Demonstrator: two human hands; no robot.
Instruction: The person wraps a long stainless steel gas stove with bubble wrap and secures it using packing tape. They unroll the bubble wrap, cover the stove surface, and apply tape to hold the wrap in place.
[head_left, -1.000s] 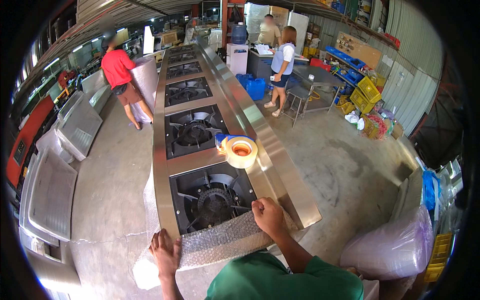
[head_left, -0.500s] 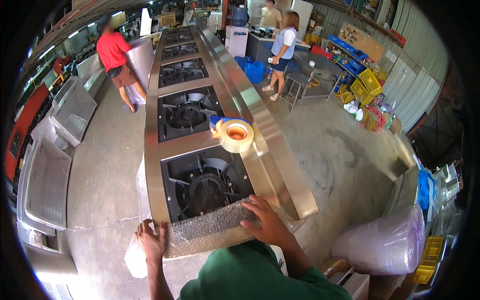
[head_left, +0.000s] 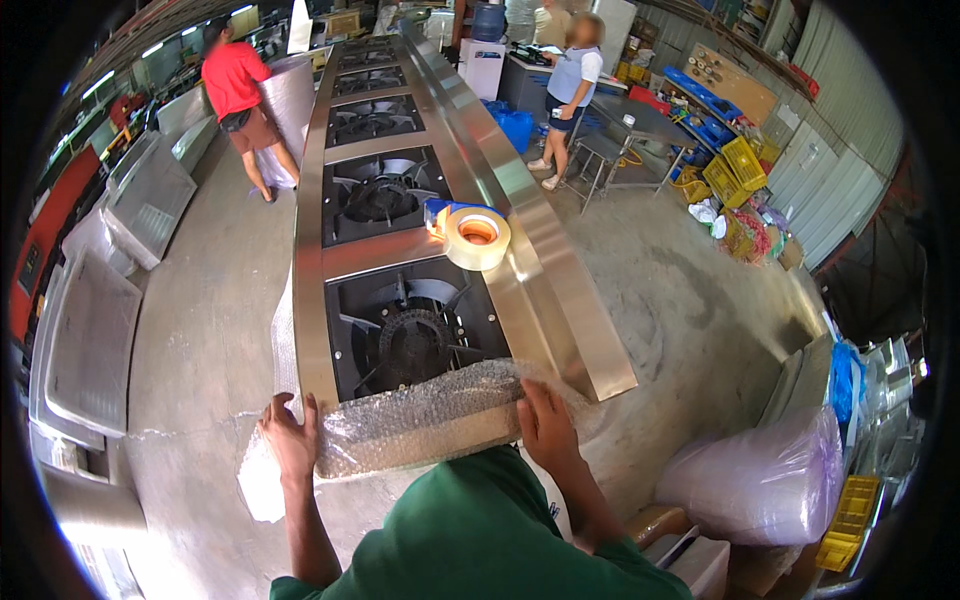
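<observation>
A long stainless-steel gas stove (head_left: pixel 590 355) stretches away from me, with several black burners in a row. Bubble wrap (head_left: pixel 420 425) covers its near end in a folded band. My left hand (head_left: pixel 290 440) rests against the band's left end, thumb apart from the bent fingers. At the other end, my right hand (head_left: pixel 548 425) has its fingers close together on the wrap's edge; their undersides are hidden. A roll of clear tape (head_left: pixel 482 240) in a blue dispenser (head_left: pixel 436 212) lies on the stove between the two nearest burners.
A person in red (head_left: pixel 235 85) stands at the far left beside a tall wrapped roll (head_left: pixel 290 105). Another person (head_left: pixel 568 90) stands by a metal table (head_left: pixel 645 130). Wrapped steel units (head_left: pixel 95 345) line the left. A large bubble-wrap roll (head_left: pixel 755 475) lies at lower right.
My right hand has moved outward to the wrap's right end, its spread fingers drawn together. My left hand stays at the left end. The wrap's upper edge has risen on the right.
</observation>
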